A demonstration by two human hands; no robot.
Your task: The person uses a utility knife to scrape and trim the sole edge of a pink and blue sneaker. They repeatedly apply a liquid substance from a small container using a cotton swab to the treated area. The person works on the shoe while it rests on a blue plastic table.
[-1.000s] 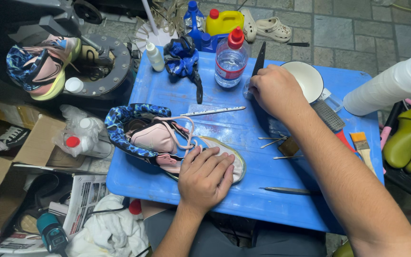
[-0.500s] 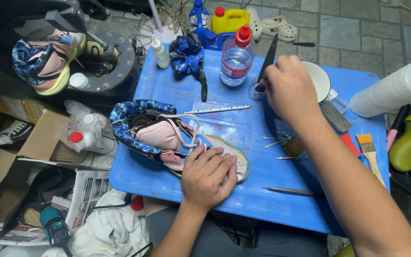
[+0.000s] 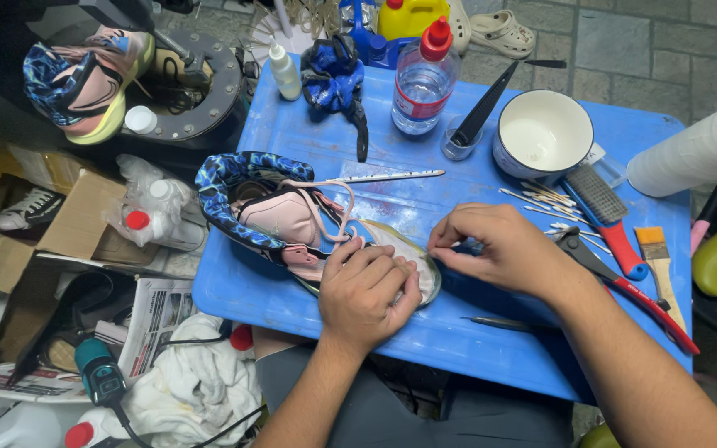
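While both hands work near the table's front edge:
left hand (image 3: 367, 292): fingers together, flat, pressing the shoe (image 3: 292, 220)
right hand (image 3: 499, 247): fingertips pinched at the shoe's toe; what they grip, cannot tell
table (image 3: 309, 141): blue

A makeshift shoe-repair workshop on a paved floor; a blue plastic table (image 3: 309, 141) crowded with a wire brush (image 3: 603, 203), paintbrush (image 3: 659, 259), pliers (image 3: 616, 278), solvent bottles (image 3: 412, 17); spare sneakers (image 3: 85, 79) and a cordless drill (image 3: 97, 373) lie about.
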